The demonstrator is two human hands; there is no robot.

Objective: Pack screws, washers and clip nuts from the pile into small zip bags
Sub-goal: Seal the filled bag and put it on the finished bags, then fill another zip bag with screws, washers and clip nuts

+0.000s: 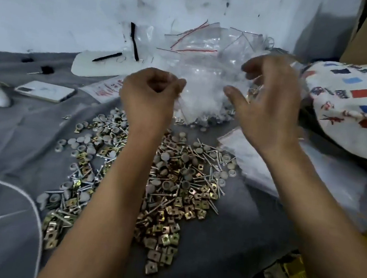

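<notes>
zip bags [209, 49] lie in a loose clear heap at the far edge of the grey cloth [13, 151], just beyond both hands, while the pile [167, 183] of screws, washers and clip nuts sits nearer, under the forearms. left hand [147, 98] is curled and pinches clear plastic at the heap's near edge, so it looks closer to a bag. right hand [269, 99] hovers spread and blurred just right of the heap, holding nothing i can make out.

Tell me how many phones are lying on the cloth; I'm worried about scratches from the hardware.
1. The white phone lies flat on the grey cloth, left of the hardware pile. Others could be hidden under the bags.
</notes>
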